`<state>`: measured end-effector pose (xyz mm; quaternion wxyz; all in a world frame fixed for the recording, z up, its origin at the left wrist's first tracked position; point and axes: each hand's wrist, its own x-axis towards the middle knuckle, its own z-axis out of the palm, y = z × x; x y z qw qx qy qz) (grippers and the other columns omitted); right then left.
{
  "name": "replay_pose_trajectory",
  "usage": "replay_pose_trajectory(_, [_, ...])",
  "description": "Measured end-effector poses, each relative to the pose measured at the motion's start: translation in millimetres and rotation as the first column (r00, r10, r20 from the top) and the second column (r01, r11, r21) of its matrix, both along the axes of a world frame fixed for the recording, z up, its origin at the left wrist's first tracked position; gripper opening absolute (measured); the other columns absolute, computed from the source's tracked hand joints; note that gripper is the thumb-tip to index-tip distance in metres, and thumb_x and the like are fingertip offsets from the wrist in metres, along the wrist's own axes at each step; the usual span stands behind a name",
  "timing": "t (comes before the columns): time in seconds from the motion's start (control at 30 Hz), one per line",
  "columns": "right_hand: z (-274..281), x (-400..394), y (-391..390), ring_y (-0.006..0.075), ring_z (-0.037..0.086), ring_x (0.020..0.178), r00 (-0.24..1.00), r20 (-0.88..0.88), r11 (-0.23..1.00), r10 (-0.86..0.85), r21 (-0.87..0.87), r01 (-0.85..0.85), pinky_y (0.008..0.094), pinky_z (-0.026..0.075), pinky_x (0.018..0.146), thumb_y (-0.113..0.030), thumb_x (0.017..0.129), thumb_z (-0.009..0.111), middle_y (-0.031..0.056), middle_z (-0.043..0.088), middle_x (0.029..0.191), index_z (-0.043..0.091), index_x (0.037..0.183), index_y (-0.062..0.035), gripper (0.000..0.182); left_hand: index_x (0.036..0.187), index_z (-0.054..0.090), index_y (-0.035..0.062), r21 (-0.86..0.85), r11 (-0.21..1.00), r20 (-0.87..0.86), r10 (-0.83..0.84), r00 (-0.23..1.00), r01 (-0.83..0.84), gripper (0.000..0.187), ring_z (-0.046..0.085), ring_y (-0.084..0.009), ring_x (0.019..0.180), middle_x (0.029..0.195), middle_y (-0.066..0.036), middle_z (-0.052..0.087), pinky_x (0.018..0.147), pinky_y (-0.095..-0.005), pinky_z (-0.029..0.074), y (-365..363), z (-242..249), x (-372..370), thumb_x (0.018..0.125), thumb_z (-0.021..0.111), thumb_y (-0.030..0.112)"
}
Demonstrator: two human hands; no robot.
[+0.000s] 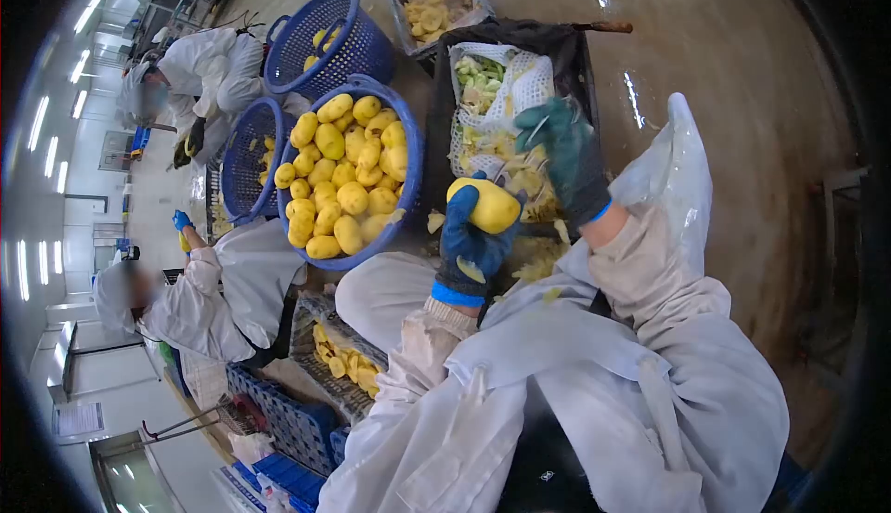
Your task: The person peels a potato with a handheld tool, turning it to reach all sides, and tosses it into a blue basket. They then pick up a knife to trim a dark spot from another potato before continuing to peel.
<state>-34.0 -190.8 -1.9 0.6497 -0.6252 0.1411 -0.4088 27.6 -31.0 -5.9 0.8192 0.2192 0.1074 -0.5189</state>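
Observation:
My left hand (475, 246), in a blue glove with a blue cuff, is closed around a peeled yellow mango (484, 205). A scrap of peel sticks to the back of that glove. Just to the right, my right hand (564, 146) in a dark green glove is curled around a slim metal-bladed tool (502, 175); its exact kind is hard to make out. Both hands are over a dark crate (590, 67) lined with white netting (531, 81). Green and yellow peelings (480, 86) lie in it, with more scraps by my lap.
Left of my hands stands a blue basket (415, 169) heaped with yellow mangoes, with two more blue baskets (357, 44) behind. Crates (394, 2) of yellow pieces stand at the back and near left (339, 313). Two people in white (218, 304) work at the left.

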Motion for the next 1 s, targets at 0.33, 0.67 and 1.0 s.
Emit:
replay_pose_trajectory(0.33, [-9.1, 7.6, 22.6, 0.0147, 0.057, 0.068, 0.994, 0.028, 0.887, 0.108, 0.448, -0.108, 0.0291, 0.047, 0.063, -0.044, 0.093, 0.046, 0.0072, 0.062, 0.075, 0.06, 0.086, -0.0008, 0.046, 0.111, 0.053, 0.0062, 0.057, 0.991, 0.03, 0.12, 0.992, -0.122, 0.036, 0.056, -0.0264, 0.103, 0.107, -0.011, 0.06, 0.089, -0.042, 0.047, -8.5, 1.0, -3.7, 0.082, 0.062, 0.026])
replay_pose_trajectory(0.67, [-27.5, 6.5, -14.0, 0.0153, 0.058, 0.064, 0.987, 0.136, 0.898, -0.089, 0.44, 0.021, 0.0293, 0.049, 0.063, -0.028, 0.095, 0.046, 0.0076, 0.063, 0.079, 0.059, 0.092, -0.0012, 0.03, 0.108, 0.055, 0.0073, 0.021, 0.984, 0.071, 0.173, 0.982, -0.175, 0.03, 0.058, -0.0261, 0.099, 0.105, -0.011, 0.061, 0.089, -0.0426, 0.047, -5.7, 3.2, -2.8, 0.086, 0.061, 0.027])
replay_pose_trajectory(1.0, [-8.7, 2.4, -7.6, 0.016, 0.06, 0.071, 0.992, 0.072, 0.994, -0.104, 0.052, 0.101, 0.031, 0.049, 0.068, -0.032, 0.098, 0.038, 0.0111, 0.064, 0.086, 0.057, 0.092, -0.0012, 0.037, 0.107, 0.056, 0.0032, 0.032, 0.984, 0.072, 0.175, 0.982, -0.178, 0.031, 0.059, -0.0239, 0.1, 0.107, -0.011, 0.061, 0.091, -0.0399, 0.048, -5.0, -5.8, -9.3, 0.087, 0.061, 0.025])
